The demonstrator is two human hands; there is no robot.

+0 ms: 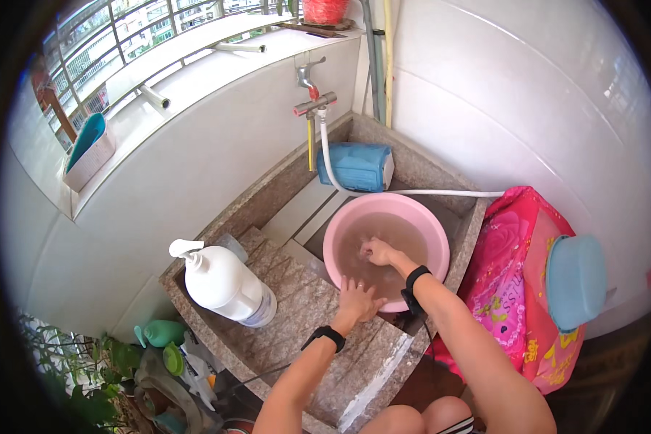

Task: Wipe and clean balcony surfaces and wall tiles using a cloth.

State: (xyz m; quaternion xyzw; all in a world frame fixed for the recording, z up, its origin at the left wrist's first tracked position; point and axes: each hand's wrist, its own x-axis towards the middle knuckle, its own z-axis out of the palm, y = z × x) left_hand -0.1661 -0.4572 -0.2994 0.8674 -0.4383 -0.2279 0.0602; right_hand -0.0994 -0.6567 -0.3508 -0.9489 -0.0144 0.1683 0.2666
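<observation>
A round pink plastic basin (332,247) stands in a stone laundry sink (466,247) and holds cloudy brownish water (382,228). My right hand (378,251) is partly in the water, its fingers curled at the surface. Whether those fingers hold anything is hidden by the murk. Against the near left rim of the basin rests my left hand (359,301), fingers spread over the edge. To its left, on the ribbed stone washboard (317,320), a large white pump bottle (228,285) leans over at a tilt. Both wrists wear black bands.
Behind the basin lies a blue plastic container (355,165) beneath the wall tap (306,76). A white hose (445,192) runs rightward from it. Pink printed fabric (502,282) and a light blue basin (575,282) are at right. Plants (95,374) and a green spray bottle (163,332) are lower left.
</observation>
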